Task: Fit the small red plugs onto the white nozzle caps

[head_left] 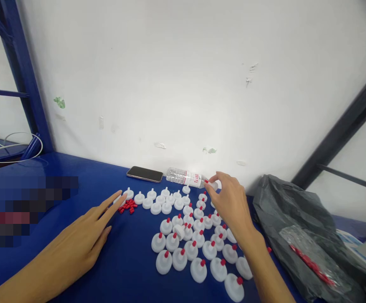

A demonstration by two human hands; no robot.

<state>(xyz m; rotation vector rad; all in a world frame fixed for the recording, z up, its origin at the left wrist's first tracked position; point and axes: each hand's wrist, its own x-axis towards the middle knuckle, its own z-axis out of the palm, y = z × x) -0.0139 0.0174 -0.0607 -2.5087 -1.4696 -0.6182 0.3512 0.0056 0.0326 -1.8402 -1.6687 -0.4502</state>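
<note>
My left hand point(84, 240) lies flat on the blue table point(75, 176), fingers stretched toward a small pile of red plugs point(127, 206); its fingertips almost touch the pile and hold nothing. My right hand point(230, 202) hovers over the far side of a cluster of several white caps point(189, 244), many fitted with a red tip. Its thumb and forefinger pinch one white cap point(213, 185) next to the neck of a lying water bottle point(185, 177). A row of plain white caps point(156, 202) without red tips lies behind the cluster.
A dark phone point(145, 174) lies by the white wall behind the caps. A grey plastic bag point(299, 227) holding more red plugs point(312, 265) sits at the right. Blue rack posts point(21, 71) and a white cable point(15, 147) stand at the left.
</note>
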